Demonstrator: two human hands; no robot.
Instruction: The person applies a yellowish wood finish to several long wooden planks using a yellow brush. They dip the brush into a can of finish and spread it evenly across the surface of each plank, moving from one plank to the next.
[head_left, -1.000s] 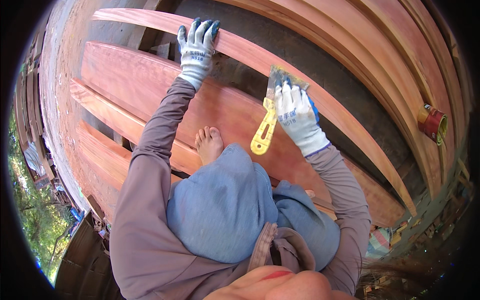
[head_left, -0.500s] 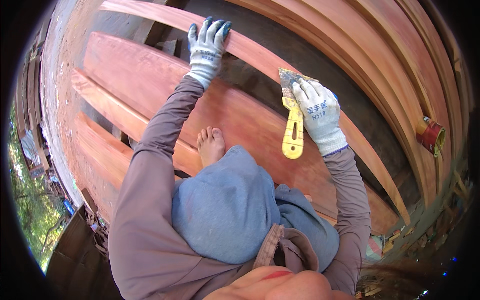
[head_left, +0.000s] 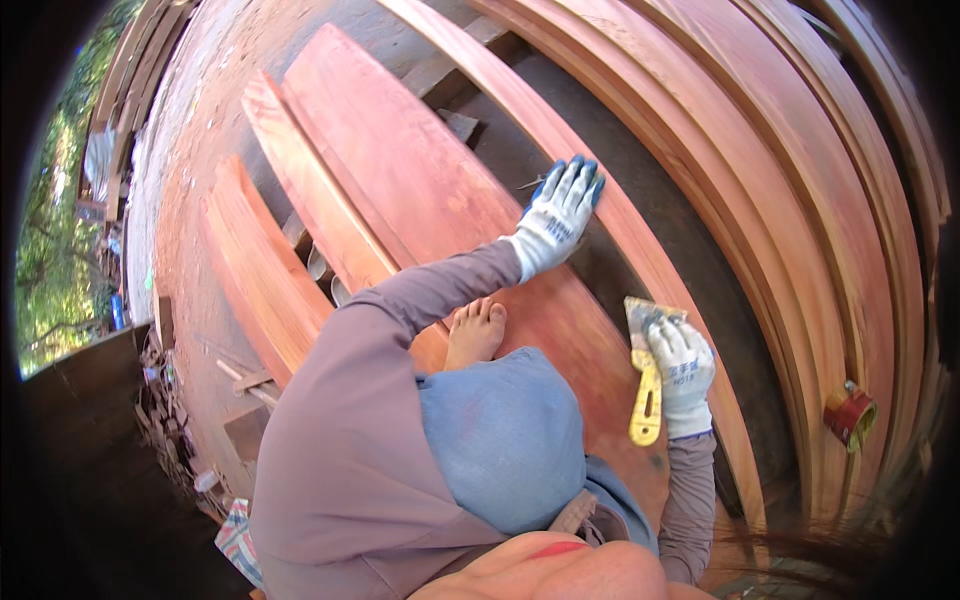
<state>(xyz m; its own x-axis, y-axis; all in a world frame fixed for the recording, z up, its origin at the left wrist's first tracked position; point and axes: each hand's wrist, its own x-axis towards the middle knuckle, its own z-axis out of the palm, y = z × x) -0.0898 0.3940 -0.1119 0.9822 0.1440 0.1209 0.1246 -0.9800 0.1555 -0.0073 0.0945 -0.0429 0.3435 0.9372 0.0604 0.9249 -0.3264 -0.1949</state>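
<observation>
My left hand (head_left: 562, 215), in a white work glove with blue fingertips, lies with its fingers stretched out on a narrow reddish plank (head_left: 625, 235). Lower along the same plank, my gloved right hand (head_left: 685, 375) grips a putty knife (head_left: 649, 385) with a yellow handle. The knife's stained metal blade points away from me, next to the plank's edge; whether the blade touches the wood I cannot tell. Beside the plank on the left lies a wide reddish board (head_left: 420, 170). My bare foot (head_left: 475, 335) is between that board and a narrower one.
Several long planks (head_left: 740, 150) lie side by side on the right, with a small red-and-yellow tin (head_left: 848, 415) on them. More boards (head_left: 265, 280) lie to the left. Scrap wood (head_left: 175, 400) and a dark panel (head_left: 85, 430) are at the lower left.
The view has turned, so the boards slant more steeply. My left hand has slid nearer to the right hand along the plank. The right hand still holds the putty knife.
</observation>
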